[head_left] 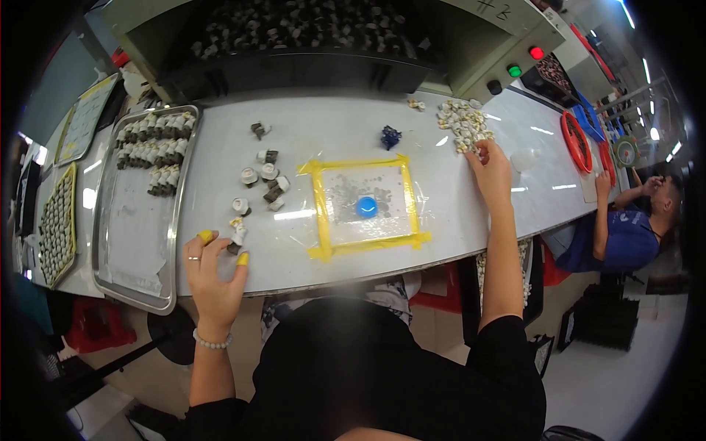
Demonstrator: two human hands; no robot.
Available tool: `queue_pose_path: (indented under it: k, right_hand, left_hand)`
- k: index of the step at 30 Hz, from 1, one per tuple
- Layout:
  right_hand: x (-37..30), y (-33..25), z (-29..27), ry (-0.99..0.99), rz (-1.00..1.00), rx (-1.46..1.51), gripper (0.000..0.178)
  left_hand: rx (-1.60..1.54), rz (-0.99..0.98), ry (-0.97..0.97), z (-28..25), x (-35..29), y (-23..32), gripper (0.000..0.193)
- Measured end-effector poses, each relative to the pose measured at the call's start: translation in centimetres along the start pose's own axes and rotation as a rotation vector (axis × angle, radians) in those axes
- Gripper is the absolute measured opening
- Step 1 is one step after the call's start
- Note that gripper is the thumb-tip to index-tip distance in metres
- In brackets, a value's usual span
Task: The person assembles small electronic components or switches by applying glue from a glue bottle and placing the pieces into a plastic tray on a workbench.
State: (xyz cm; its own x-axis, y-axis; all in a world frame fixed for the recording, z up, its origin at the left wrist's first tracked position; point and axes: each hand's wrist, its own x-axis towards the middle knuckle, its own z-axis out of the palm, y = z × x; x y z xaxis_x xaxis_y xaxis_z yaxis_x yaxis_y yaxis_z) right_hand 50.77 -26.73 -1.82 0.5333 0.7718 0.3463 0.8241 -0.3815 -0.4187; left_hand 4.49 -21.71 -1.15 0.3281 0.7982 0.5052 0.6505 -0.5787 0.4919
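Note:
My left hand (215,283), with yellow covers on thumb and forefinger, is open at the table's near left. Beside its fingertips is a small white figurine (237,232) with yellow on top and a dark base; the fingers are not closed round it. Several white figurines with dark bases (269,172) are scattered beyond it, some lying on their sides. My right hand (493,173) reaches to the near edge of a pile of small white-and-yellow pieces (460,121). Its fingertips are pinched together there, and what is between them is hidden.
A metal tray (132,242) holds rows of figurines at left. Yellow tape (321,209) frames a spotted patch with a blue round cap (367,207). A dark blue lump (390,137) lies beyond. A machine (309,79) spans the back. Another person (625,231) sits at right.

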Motion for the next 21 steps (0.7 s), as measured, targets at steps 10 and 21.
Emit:
queue_pose_path:
  k: [10, 21]
  right_hand:
    - [-5.1, -5.1, -1.4, -0.503, 0.128, 0.910, 0.016]
    - [-8.2, -9.9, -0.9, -0.398, -0.429, 0.305, 0.022]
  left_hand:
    - [0.063, 0.265, -0.193, 3.8, 5.3, 2.8, 0.030]
    - [0.054, 0.214, -0.305, 4.1, 6.1, 2.4, 0.033]
